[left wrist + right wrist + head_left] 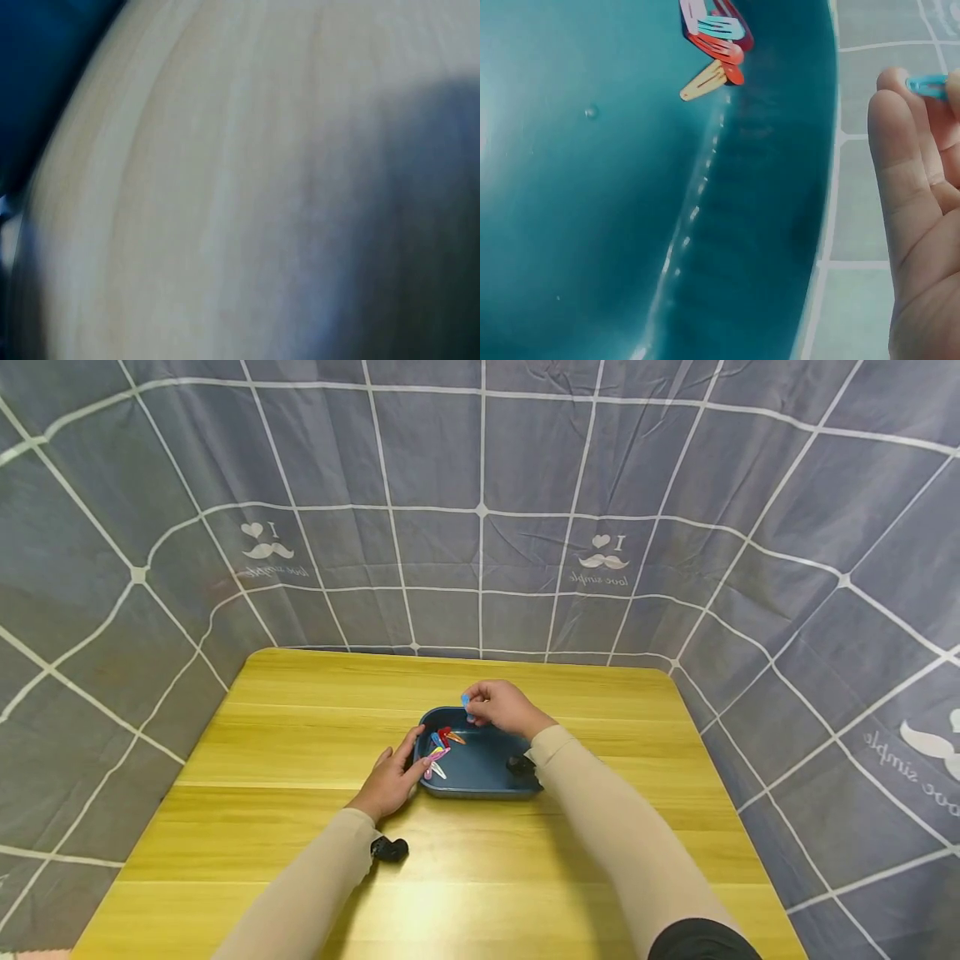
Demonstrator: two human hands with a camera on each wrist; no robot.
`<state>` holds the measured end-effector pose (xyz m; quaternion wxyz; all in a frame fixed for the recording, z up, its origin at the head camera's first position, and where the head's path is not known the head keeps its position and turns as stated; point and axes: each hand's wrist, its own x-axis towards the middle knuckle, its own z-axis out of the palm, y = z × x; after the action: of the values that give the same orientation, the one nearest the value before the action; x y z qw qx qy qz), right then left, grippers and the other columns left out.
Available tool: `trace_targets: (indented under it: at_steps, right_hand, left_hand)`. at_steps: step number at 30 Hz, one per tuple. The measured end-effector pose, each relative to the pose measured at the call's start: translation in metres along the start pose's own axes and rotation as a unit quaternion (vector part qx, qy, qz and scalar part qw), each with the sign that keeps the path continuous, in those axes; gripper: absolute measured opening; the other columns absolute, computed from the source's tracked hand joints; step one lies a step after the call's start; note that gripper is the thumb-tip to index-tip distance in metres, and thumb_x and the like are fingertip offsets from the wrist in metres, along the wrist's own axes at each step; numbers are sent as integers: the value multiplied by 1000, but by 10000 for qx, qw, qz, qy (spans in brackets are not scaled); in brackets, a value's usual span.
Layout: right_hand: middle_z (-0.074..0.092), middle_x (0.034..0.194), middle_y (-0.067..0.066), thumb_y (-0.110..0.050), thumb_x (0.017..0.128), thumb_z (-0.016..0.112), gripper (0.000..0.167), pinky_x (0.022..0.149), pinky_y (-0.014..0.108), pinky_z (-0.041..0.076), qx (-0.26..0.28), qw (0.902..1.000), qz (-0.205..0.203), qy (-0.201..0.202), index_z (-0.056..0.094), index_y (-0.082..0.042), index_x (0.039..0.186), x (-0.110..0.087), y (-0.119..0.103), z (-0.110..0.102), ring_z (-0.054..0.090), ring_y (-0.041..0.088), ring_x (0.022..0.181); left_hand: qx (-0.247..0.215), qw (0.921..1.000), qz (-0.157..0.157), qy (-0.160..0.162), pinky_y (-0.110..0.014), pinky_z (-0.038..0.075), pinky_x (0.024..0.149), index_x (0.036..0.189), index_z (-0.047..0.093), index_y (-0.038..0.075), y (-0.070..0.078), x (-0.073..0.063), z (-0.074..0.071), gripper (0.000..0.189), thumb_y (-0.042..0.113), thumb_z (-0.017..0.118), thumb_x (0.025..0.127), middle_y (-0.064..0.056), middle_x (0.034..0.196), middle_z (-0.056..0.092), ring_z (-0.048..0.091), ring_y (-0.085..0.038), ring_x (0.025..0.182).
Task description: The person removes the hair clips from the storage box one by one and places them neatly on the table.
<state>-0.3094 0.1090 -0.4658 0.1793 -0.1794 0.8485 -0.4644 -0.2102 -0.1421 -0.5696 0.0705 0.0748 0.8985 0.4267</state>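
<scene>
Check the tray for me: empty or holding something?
Not empty: several hair clips lie in the tray near the left hand. The right wrist view shows them too.

Grey white-gridded curtain (pixel 435 452) behind and beside yellow wood-grain table (pixel 300 735); pale glare (pixel 427 902).

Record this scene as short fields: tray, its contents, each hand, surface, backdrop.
Tray: dark blue, rounded corners
Contents: loose hair clips in several colours, including red and pink, bunched toward the left end in the head view
Right hand: pinches a blue clip near the tray's far rim
Left hand: rests at the tray's left rim
Surface: yellowish wood-grain table
Backdrop: grey curtain with white grid lines
</scene>
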Motion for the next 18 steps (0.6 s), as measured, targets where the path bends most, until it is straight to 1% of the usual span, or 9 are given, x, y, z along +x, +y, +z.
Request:
trace_targets:
  at_steps: [3, 5, 6, 9, 11, 12, 13, 14, 18]
  right_hand:
    - [71, 103, 12, -9, 105, 64, 29, 89, 39, 66, 121, 9999, 41, 92, 67, 2, 131, -4, -1, -7, 76, 26, 97]
    - [71, 105, 14, -8, 104, 64, 31, 88, 38, 66, 178, 9997, 50, 188, 65, 2, 134, -6, -1, -12, 76, 26, 96]
    - [71, 106, 15, -8, 105, 64, 33, 89, 41, 66, 195, 9995, 45, 227, 64, 2, 136, -8, 0, -15, 76, 28, 96]
    - [72, 106, 15, -8, 104, 64, 38, 90, 44, 66, 233, 9987, 88, 439, 61, -1, 142, -12, 4, -25, 75, 28, 92]
    - [71, 107, 18, -6, 104, 64, 41, 89, 44, 66, 301, 9975, 133, 618, 59, -3, 145, -15, 7, -33, 75, 32, 93]
    - [72, 107, 19, -6, 104, 64, 42, 88, 43, 66, 333, 9968, 149, 715, 59, -3, 145, -17, 9, -37, 75, 35, 95]
    - [72, 108, 20, -6, 104, 64, 42, 85, 40, 66, 351, 9957, 177, 836, 59, -3, 145, -19, 11, -41, 74, 34, 94]
    - [71, 110, 23, -5, 103, 64, 41, 82, 36, 66, 390, 9948, 183, 928, 59, -3, 145, -21, 13, -45, 74, 37, 95]
    - [70, 114, 26, -5, 103, 62, 41, 80, 33, 66, 456, 9911, 225, 1232, 59, -1, 144, -30, 27, -62, 72, 44, 102]
  left_hand:
    - [-12, 10000, -9, -45, -69, 10, 131, 168, 21, 40, 2, -1, -2, 64, 49, 48, 110, -18, 165, 44, 19, -55, 158]
    - [-20, 10000, -35, -70, -71, 11, 129, 168, 20, 40, 3, -1, -2, 64, 49, 48, 111, -17, 167, 41, 15, -57, 158]
    - [-12, 10000, -42, -79, -71, 11, 129, 168, 20, 39, 3, -1, -2, 65, 49, 48, 110, -17, 167, 40, 14, -57, 158]
    - [-20, 10000, -32, -64, -70, 12, 129, 168, 21, 40, 3, -1, -2, 65, 49, 49, 110, -16, 167, 40, 16, -57, 158]
    - [-11, 10000, -40, -57, -71, 12, 129, 168, 20, 40, 2, -1, -2, 65, 49, 49, 110, -16, 168, 40, 16, -57, 158]
    - [-27, 10000, -43, -58, -70, 12, 129, 168, 21, 40, 2, -1, -2, 65, 49, 50, 110, -16, 167, 40, 16, -57, 158]
    - [-34, 10000, -50, -58, -70, 12, 129, 168, 21, 40, 3, -1, -2, 65, 49, 50, 110, -16, 167, 41, 16, -57, 158]
    - [-44, 9999, -69, -68, -72, 13, 129, 168, 20, 40, 3, -1, -2, 66, 49, 50, 110, -17, 167, 40, 14, -58, 158]
    - [-66, 9999, -116, -97, -73, 15, 127, 168, 20, 42, 2, 0, -2, 67, 51, 51, 109, -17, 168, 39, 12, -59, 158]
